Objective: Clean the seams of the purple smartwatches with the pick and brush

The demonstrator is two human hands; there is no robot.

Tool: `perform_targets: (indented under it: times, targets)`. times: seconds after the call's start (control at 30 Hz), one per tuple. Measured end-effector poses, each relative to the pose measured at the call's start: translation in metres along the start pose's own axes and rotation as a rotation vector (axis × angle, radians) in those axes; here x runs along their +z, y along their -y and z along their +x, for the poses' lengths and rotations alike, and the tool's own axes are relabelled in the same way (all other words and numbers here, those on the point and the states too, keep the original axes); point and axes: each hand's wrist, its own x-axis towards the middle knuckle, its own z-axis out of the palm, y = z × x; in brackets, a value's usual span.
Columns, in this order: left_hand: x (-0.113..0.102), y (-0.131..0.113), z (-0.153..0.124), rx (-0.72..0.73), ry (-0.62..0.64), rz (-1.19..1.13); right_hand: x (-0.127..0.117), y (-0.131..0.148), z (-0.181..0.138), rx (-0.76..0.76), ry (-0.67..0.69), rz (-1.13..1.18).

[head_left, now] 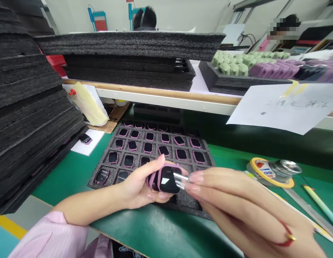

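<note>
My left hand [141,184] is closed around a small stack of purple-framed smartwatch cases [155,180]. The front smartwatch case [168,181] turns its glossy black screen toward me, with a bright reflection on it. My right hand [228,193] pinches a shiny two-pronged tool [181,179], tweezers by its look, whose tips lie at the right edge of that screen. Fingers hide the rest of the tool. Beneath both hands lies a black foam tray [192,204]; many of its compartments hold similar purple-framed watch cases [148,147].
Tall stacks of black foam trays [27,93] rise at the left. A shelf [166,98] crosses behind the tray, carrying more foam and green and purple parts [233,66]. At right sit a yellow tape roll [252,168], a glass bottle [286,168] and a steel ruler [306,204].
</note>
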Motion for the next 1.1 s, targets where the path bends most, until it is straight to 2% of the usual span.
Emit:
perform_targets:
  times: [0.27,0.5,0.67,0.8,0.97,1.1]
  targets:
    - [-0.001,0.001,0.0,0.0,-0.038,-0.008,-0.004,0.014,0.002,0.072,0.261,0.224]
    - [-0.002,0.002,0.0,0.007,-0.038,-0.042,0.008,0.025,-0.002,0.114,0.145,0.167]
    - [-0.001,0.004,0.0,0.012,-0.034,-0.021,0.007,0.026,-0.007,0.117,0.096,0.098]
    - [0.0,0.004,0.0,0.011,-0.021,-0.021,0.007,0.014,0.003,0.029,0.196,0.148]
    - [0.0,0.005,0.0,0.057,-0.052,0.079,0.017,0.009,0.015,-0.095,0.085,0.002]
    - [-0.001,0.01,0.002,0.148,-0.02,0.205,0.024,0.008,0.013,0.061,0.167,0.02]
